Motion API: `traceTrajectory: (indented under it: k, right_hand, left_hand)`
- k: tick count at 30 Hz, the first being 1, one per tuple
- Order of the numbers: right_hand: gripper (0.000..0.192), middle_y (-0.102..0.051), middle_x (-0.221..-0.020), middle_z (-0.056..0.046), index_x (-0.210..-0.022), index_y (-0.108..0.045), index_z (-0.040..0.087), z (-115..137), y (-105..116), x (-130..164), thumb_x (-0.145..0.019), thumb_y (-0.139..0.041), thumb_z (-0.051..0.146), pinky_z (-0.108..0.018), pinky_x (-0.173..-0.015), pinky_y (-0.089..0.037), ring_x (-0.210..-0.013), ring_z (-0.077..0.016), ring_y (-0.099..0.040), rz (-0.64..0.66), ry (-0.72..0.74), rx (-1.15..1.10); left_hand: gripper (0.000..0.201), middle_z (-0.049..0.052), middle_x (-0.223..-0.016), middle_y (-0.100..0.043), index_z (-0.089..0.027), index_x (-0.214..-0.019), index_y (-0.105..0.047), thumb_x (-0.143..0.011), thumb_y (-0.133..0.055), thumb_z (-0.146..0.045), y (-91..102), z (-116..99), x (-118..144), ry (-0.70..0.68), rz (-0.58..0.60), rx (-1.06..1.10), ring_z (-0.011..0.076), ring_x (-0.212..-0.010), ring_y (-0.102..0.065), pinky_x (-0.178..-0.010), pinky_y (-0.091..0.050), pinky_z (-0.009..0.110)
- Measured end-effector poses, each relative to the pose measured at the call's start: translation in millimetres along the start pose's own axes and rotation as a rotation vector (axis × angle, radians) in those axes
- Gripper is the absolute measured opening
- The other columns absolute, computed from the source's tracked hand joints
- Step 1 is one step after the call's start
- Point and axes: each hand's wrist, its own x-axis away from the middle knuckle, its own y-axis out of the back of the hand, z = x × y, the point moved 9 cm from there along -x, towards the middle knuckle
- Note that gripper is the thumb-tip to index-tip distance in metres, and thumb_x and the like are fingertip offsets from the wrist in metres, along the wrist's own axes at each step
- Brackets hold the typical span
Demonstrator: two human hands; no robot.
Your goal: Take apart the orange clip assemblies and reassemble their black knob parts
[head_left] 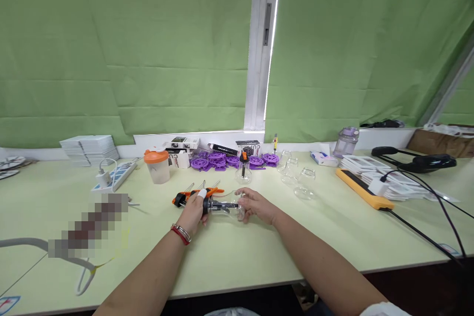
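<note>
Both hands meet over the middle of the pale green table (229, 252). My left hand (193, 212), with a red bracelet at the wrist and a white tape on one finger, grips the black cap end of a clear glass cup (226, 206). My right hand (255, 204) holds the round glass end of that same cup. Just behind my left hand lie orange-and-black pump tools (192, 193) with metal handles. A second clear cup with an orange-black top (243, 172) stands upright further back.
Several empty clear cups (296, 174) stand right of centre. Purple plastic discs (229, 161), small boxes and an orange-lidded shaker (157, 165) line the back. A power strip (114, 177) lies left; a yellow-edged device (365, 188), cards and black cables lie right.
</note>
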Motion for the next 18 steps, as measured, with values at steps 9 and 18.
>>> traceTrajectory:
  k: [9,18]
  right_hand:
    - [0.044,-0.058,-0.075,-0.001,-0.105,-0.043,0.020,-10.7,-0.5,-3.8,-0.076,-0.054,0.053,-0.026,-0.046,-0.048,-0.054,-0.0160,-0.063,0.006,-0.053,-0.043]
    - [0.052,-0.048,-0.124,-0.009,-0.126,-0.044,0.028,41.9,-1.1,15.6,-0.076,-0.056,0.037,-0.045,-0.090,-0.040,-0.110,-0.0265,-0.047,-0.295,0.358,0.692]
  left_hand:
    - [0.036,-0.006,-0.040,-0.038,-0.020,-0.066,-0.045,-0.081,-0.039,-0.053,-1.2,-1.7,0.6,-0.009,-0.023,-0.037,0.0077,-0.027,-0.029,-0.027,-0.026,0.022]
    - [0.030,-0.007,-0.036,-0.038,-0.020,-0.070,-0.048,-0.080,-0.042,-0.048,0.1,-16.6,5.7,-0.102,-0.060,-0.142,0.0103,-0.027,-0.034,-0.030,-0.028,0.022]
